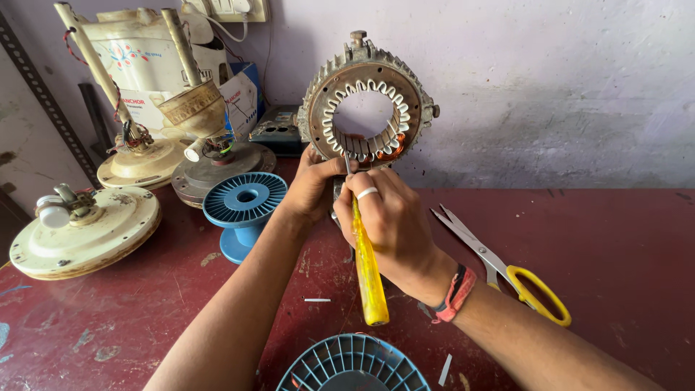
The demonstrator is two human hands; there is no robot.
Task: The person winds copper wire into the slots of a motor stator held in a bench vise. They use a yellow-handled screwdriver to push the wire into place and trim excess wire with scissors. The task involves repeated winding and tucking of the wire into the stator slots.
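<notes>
A round metal motor stator with white slot liners and some copper winding stands upright on edge at the back of the red table. My left hand grips its lower left rim. My right hand, with a ring and a red wristband, holds a yellow-handled screwdriver; the tip points up into the lower slots of the stator.
Scissors with yellow handles lie to the right. A blue spool stands left of my arms, another blue spool at the near edge. Cream fan motor housings and fan parts crowd the left side.
</notes>
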